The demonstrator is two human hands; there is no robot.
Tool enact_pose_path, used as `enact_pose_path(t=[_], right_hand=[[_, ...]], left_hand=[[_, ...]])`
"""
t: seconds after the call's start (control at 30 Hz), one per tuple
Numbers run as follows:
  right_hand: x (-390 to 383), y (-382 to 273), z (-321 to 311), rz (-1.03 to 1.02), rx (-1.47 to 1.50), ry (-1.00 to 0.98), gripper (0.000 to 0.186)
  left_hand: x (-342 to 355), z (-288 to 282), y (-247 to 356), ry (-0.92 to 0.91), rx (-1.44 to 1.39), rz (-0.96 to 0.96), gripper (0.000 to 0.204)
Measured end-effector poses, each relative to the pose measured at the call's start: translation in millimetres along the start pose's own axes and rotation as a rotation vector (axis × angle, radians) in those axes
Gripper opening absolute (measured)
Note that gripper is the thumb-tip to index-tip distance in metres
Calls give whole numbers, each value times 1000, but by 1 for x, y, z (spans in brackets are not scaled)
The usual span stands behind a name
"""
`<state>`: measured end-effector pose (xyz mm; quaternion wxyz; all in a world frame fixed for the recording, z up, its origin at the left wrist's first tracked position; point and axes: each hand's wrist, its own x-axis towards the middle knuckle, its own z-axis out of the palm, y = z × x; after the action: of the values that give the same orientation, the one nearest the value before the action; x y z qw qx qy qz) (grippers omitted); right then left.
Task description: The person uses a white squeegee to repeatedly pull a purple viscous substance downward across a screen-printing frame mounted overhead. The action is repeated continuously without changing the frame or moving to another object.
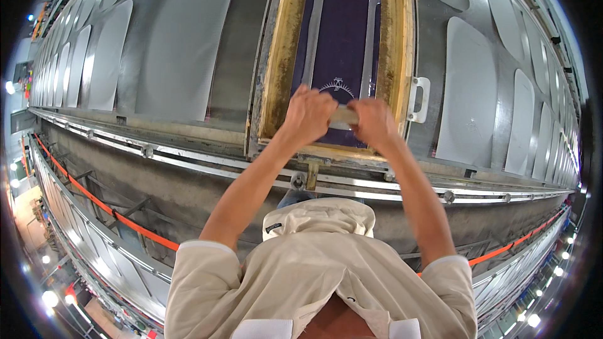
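Printing frame (339, 56) is the landmark: a wooden, yellow-stained rectangle holding a dark purple screen (342, 31) with two pale tape strips running lengthwise and a small white design near its near end. It lies flat on a long grey table (239, 56).

Left hand (308, 115) and right hand (372, 122) both sit inside the frame, at its near end, over the purple screen. Each is clenched around one end of a pale squeegee (343, 116); only the short middle section shows between the fists. Whether the blade touches the mesh I cannot tell from here, since the hands cover it.

A white handle (419, 99) juts from the frame's right edge, just beside the right hand. Pale grey fabric panels (182, 44) lie on the table to the left of the frame, and more of them (468, 94) to its right, rows running off both ways.

Below the frame's near edge runs a metal rail (188, 163), with a small bracket (311, 176) under the frame's middle. Farther below that, an orange line (100, 204) follows the table's side.

Person wears a cream short-sleeved shirt (320, 270); both forearms reach up to the frame.
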<state>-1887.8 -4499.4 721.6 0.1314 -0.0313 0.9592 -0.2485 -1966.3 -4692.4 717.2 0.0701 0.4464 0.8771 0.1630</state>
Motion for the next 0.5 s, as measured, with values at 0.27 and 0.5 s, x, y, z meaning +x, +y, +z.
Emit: enact_pose_path(t=[0.27, 0.5], right_hand=[[-13, 46, -43, 371, 167, 556, 54], [-4, 182, 7, 649, 265, 705, 42]], left_hand=[[-43, -6, 27, 68, 65, -32, 28], [-55, -4, 33, 34, 114, -42, 10]])
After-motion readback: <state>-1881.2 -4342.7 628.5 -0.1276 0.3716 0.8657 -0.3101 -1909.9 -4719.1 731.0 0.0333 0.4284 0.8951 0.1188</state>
